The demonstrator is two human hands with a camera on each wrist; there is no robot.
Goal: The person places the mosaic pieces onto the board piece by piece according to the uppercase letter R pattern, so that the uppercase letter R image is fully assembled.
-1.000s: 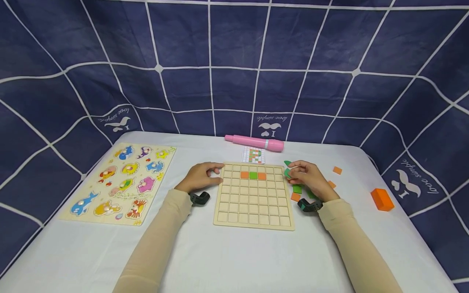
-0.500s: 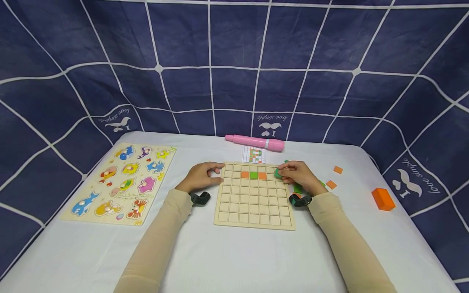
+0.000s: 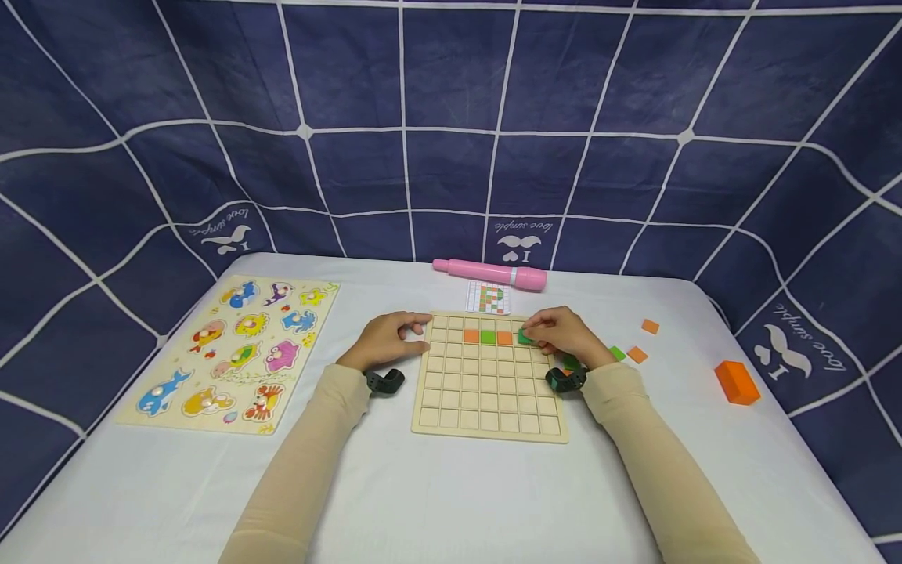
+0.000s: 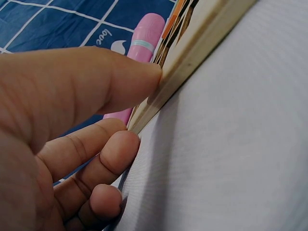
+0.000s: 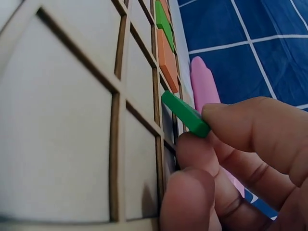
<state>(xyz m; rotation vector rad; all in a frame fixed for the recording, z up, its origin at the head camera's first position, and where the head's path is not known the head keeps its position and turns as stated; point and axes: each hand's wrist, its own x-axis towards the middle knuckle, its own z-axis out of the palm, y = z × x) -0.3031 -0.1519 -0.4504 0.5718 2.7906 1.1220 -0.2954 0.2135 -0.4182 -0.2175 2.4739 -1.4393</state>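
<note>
My right hand (image 3: 564,335) pinches a small dark green tile (image 5: 185,114) between thumb and fingertips. The tile is tilted over the wooden grid board (image 3: 489,392), just right of a row of an orange tile (image 3: 470,337), a light green tile (image 3: 488,338) and another orange tile (image 3: 504,338). Fingers partly cover it, so its full outline is hidden. At the board's upper left edge, the thumb and fingertips of my left hand (image 3: 384,338) touch the rim. The left wrist view shows that thumb (image 4: 130,82) against the board's side.
Loose orange tiles (image 3: 637,355) and green tiles (image 3: 617,353) lie right of the board, some hidden by the right hand. Behind it are a printed pattern card (image 3: 488,298) and a pink tube (image 3: 489,272). A sea-animal puzzle (image 3: 232,352) lies left, an orange block (image 3: 737,383) far right.
My right hand has moved left from beside the board to above its upper right part, carrying the green tile. My left hand has stayed at the left edge.
</note>
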